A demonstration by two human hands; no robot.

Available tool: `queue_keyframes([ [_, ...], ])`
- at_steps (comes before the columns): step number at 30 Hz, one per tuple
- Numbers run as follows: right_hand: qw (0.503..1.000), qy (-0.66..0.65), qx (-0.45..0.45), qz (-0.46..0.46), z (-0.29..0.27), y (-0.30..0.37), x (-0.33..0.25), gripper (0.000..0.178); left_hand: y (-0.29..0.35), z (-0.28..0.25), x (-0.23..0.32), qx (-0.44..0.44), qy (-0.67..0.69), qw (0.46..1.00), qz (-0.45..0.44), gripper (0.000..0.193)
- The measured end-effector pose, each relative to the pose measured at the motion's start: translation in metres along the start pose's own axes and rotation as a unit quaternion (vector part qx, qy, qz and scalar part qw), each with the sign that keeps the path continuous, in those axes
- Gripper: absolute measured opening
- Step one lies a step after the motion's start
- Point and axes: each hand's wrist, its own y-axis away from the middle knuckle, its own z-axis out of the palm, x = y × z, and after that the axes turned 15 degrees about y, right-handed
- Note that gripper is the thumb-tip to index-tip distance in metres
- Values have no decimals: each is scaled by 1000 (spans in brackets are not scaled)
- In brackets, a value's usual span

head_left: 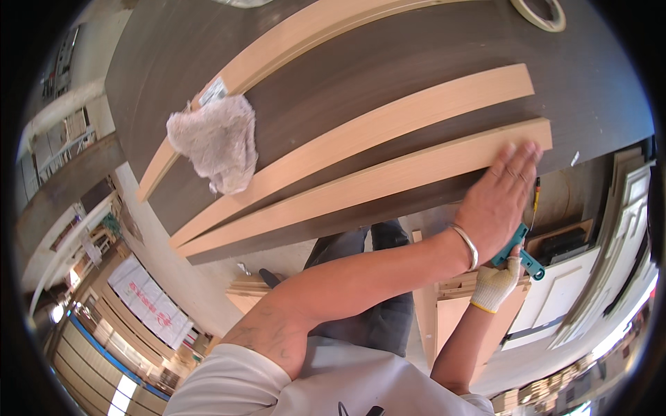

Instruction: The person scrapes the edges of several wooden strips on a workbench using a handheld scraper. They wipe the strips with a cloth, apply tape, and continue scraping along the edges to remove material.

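Observation:
My left hand [501, 197], bare with a metal bangle at the wrist, lies stretched flat over the right end of the nearest light wooden strip [388, 172]. My left arm crosses in front of my body to reach it. My right hand [497, 283], in a white knitted glove, is closed round a teal plastic tool [530, 264] below the table's edge. The left hand partly covers this tool, so I cannot make out its kind. Just beyond lies a second wooden strip [395, 125]. A fluffy pinkish-grey cloth [220, 142] rests across the left part of the strips.
The dark tabletop [333, 90] also bears a longer wooden strip [277, 48] at the far side and a tape roll [544, 15] at the far right. White panels [555, 298] lean at the right. Stacked boards [458, 322] stand under the table's near side.

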Motion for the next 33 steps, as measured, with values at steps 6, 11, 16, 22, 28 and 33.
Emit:
queue_keyframes([
  [6, 981, 75, -163, 75, 4, 29, 38, 49, 97, -17, 3, -12, 233, 972, 4, 52],
  [11, 964, 121, -214, 99, 10, 59, 61, 49, 220, -59, -42, 92, 112, 954, -262, 79],
  [16, 949, 171, -228, 133, 22, 79, 67, 48, 285, -72, -46, 70, 49, 947, -311, 81],
  [22, 932, 223, -264, 109, 30, 99, 53, 50, 278, -69, -38, 148, 71, 937, -310, 79],
  [28, 920, 275, -273, 60, 33, 121, 43, 54, 274, -72, -45, 136, 102, 940, -296, 77],
  [33, 913, 268, -305, 36, 48, 142, 50, 64, 289, -77, -58, 129, 112, 952, -253, 72],
])
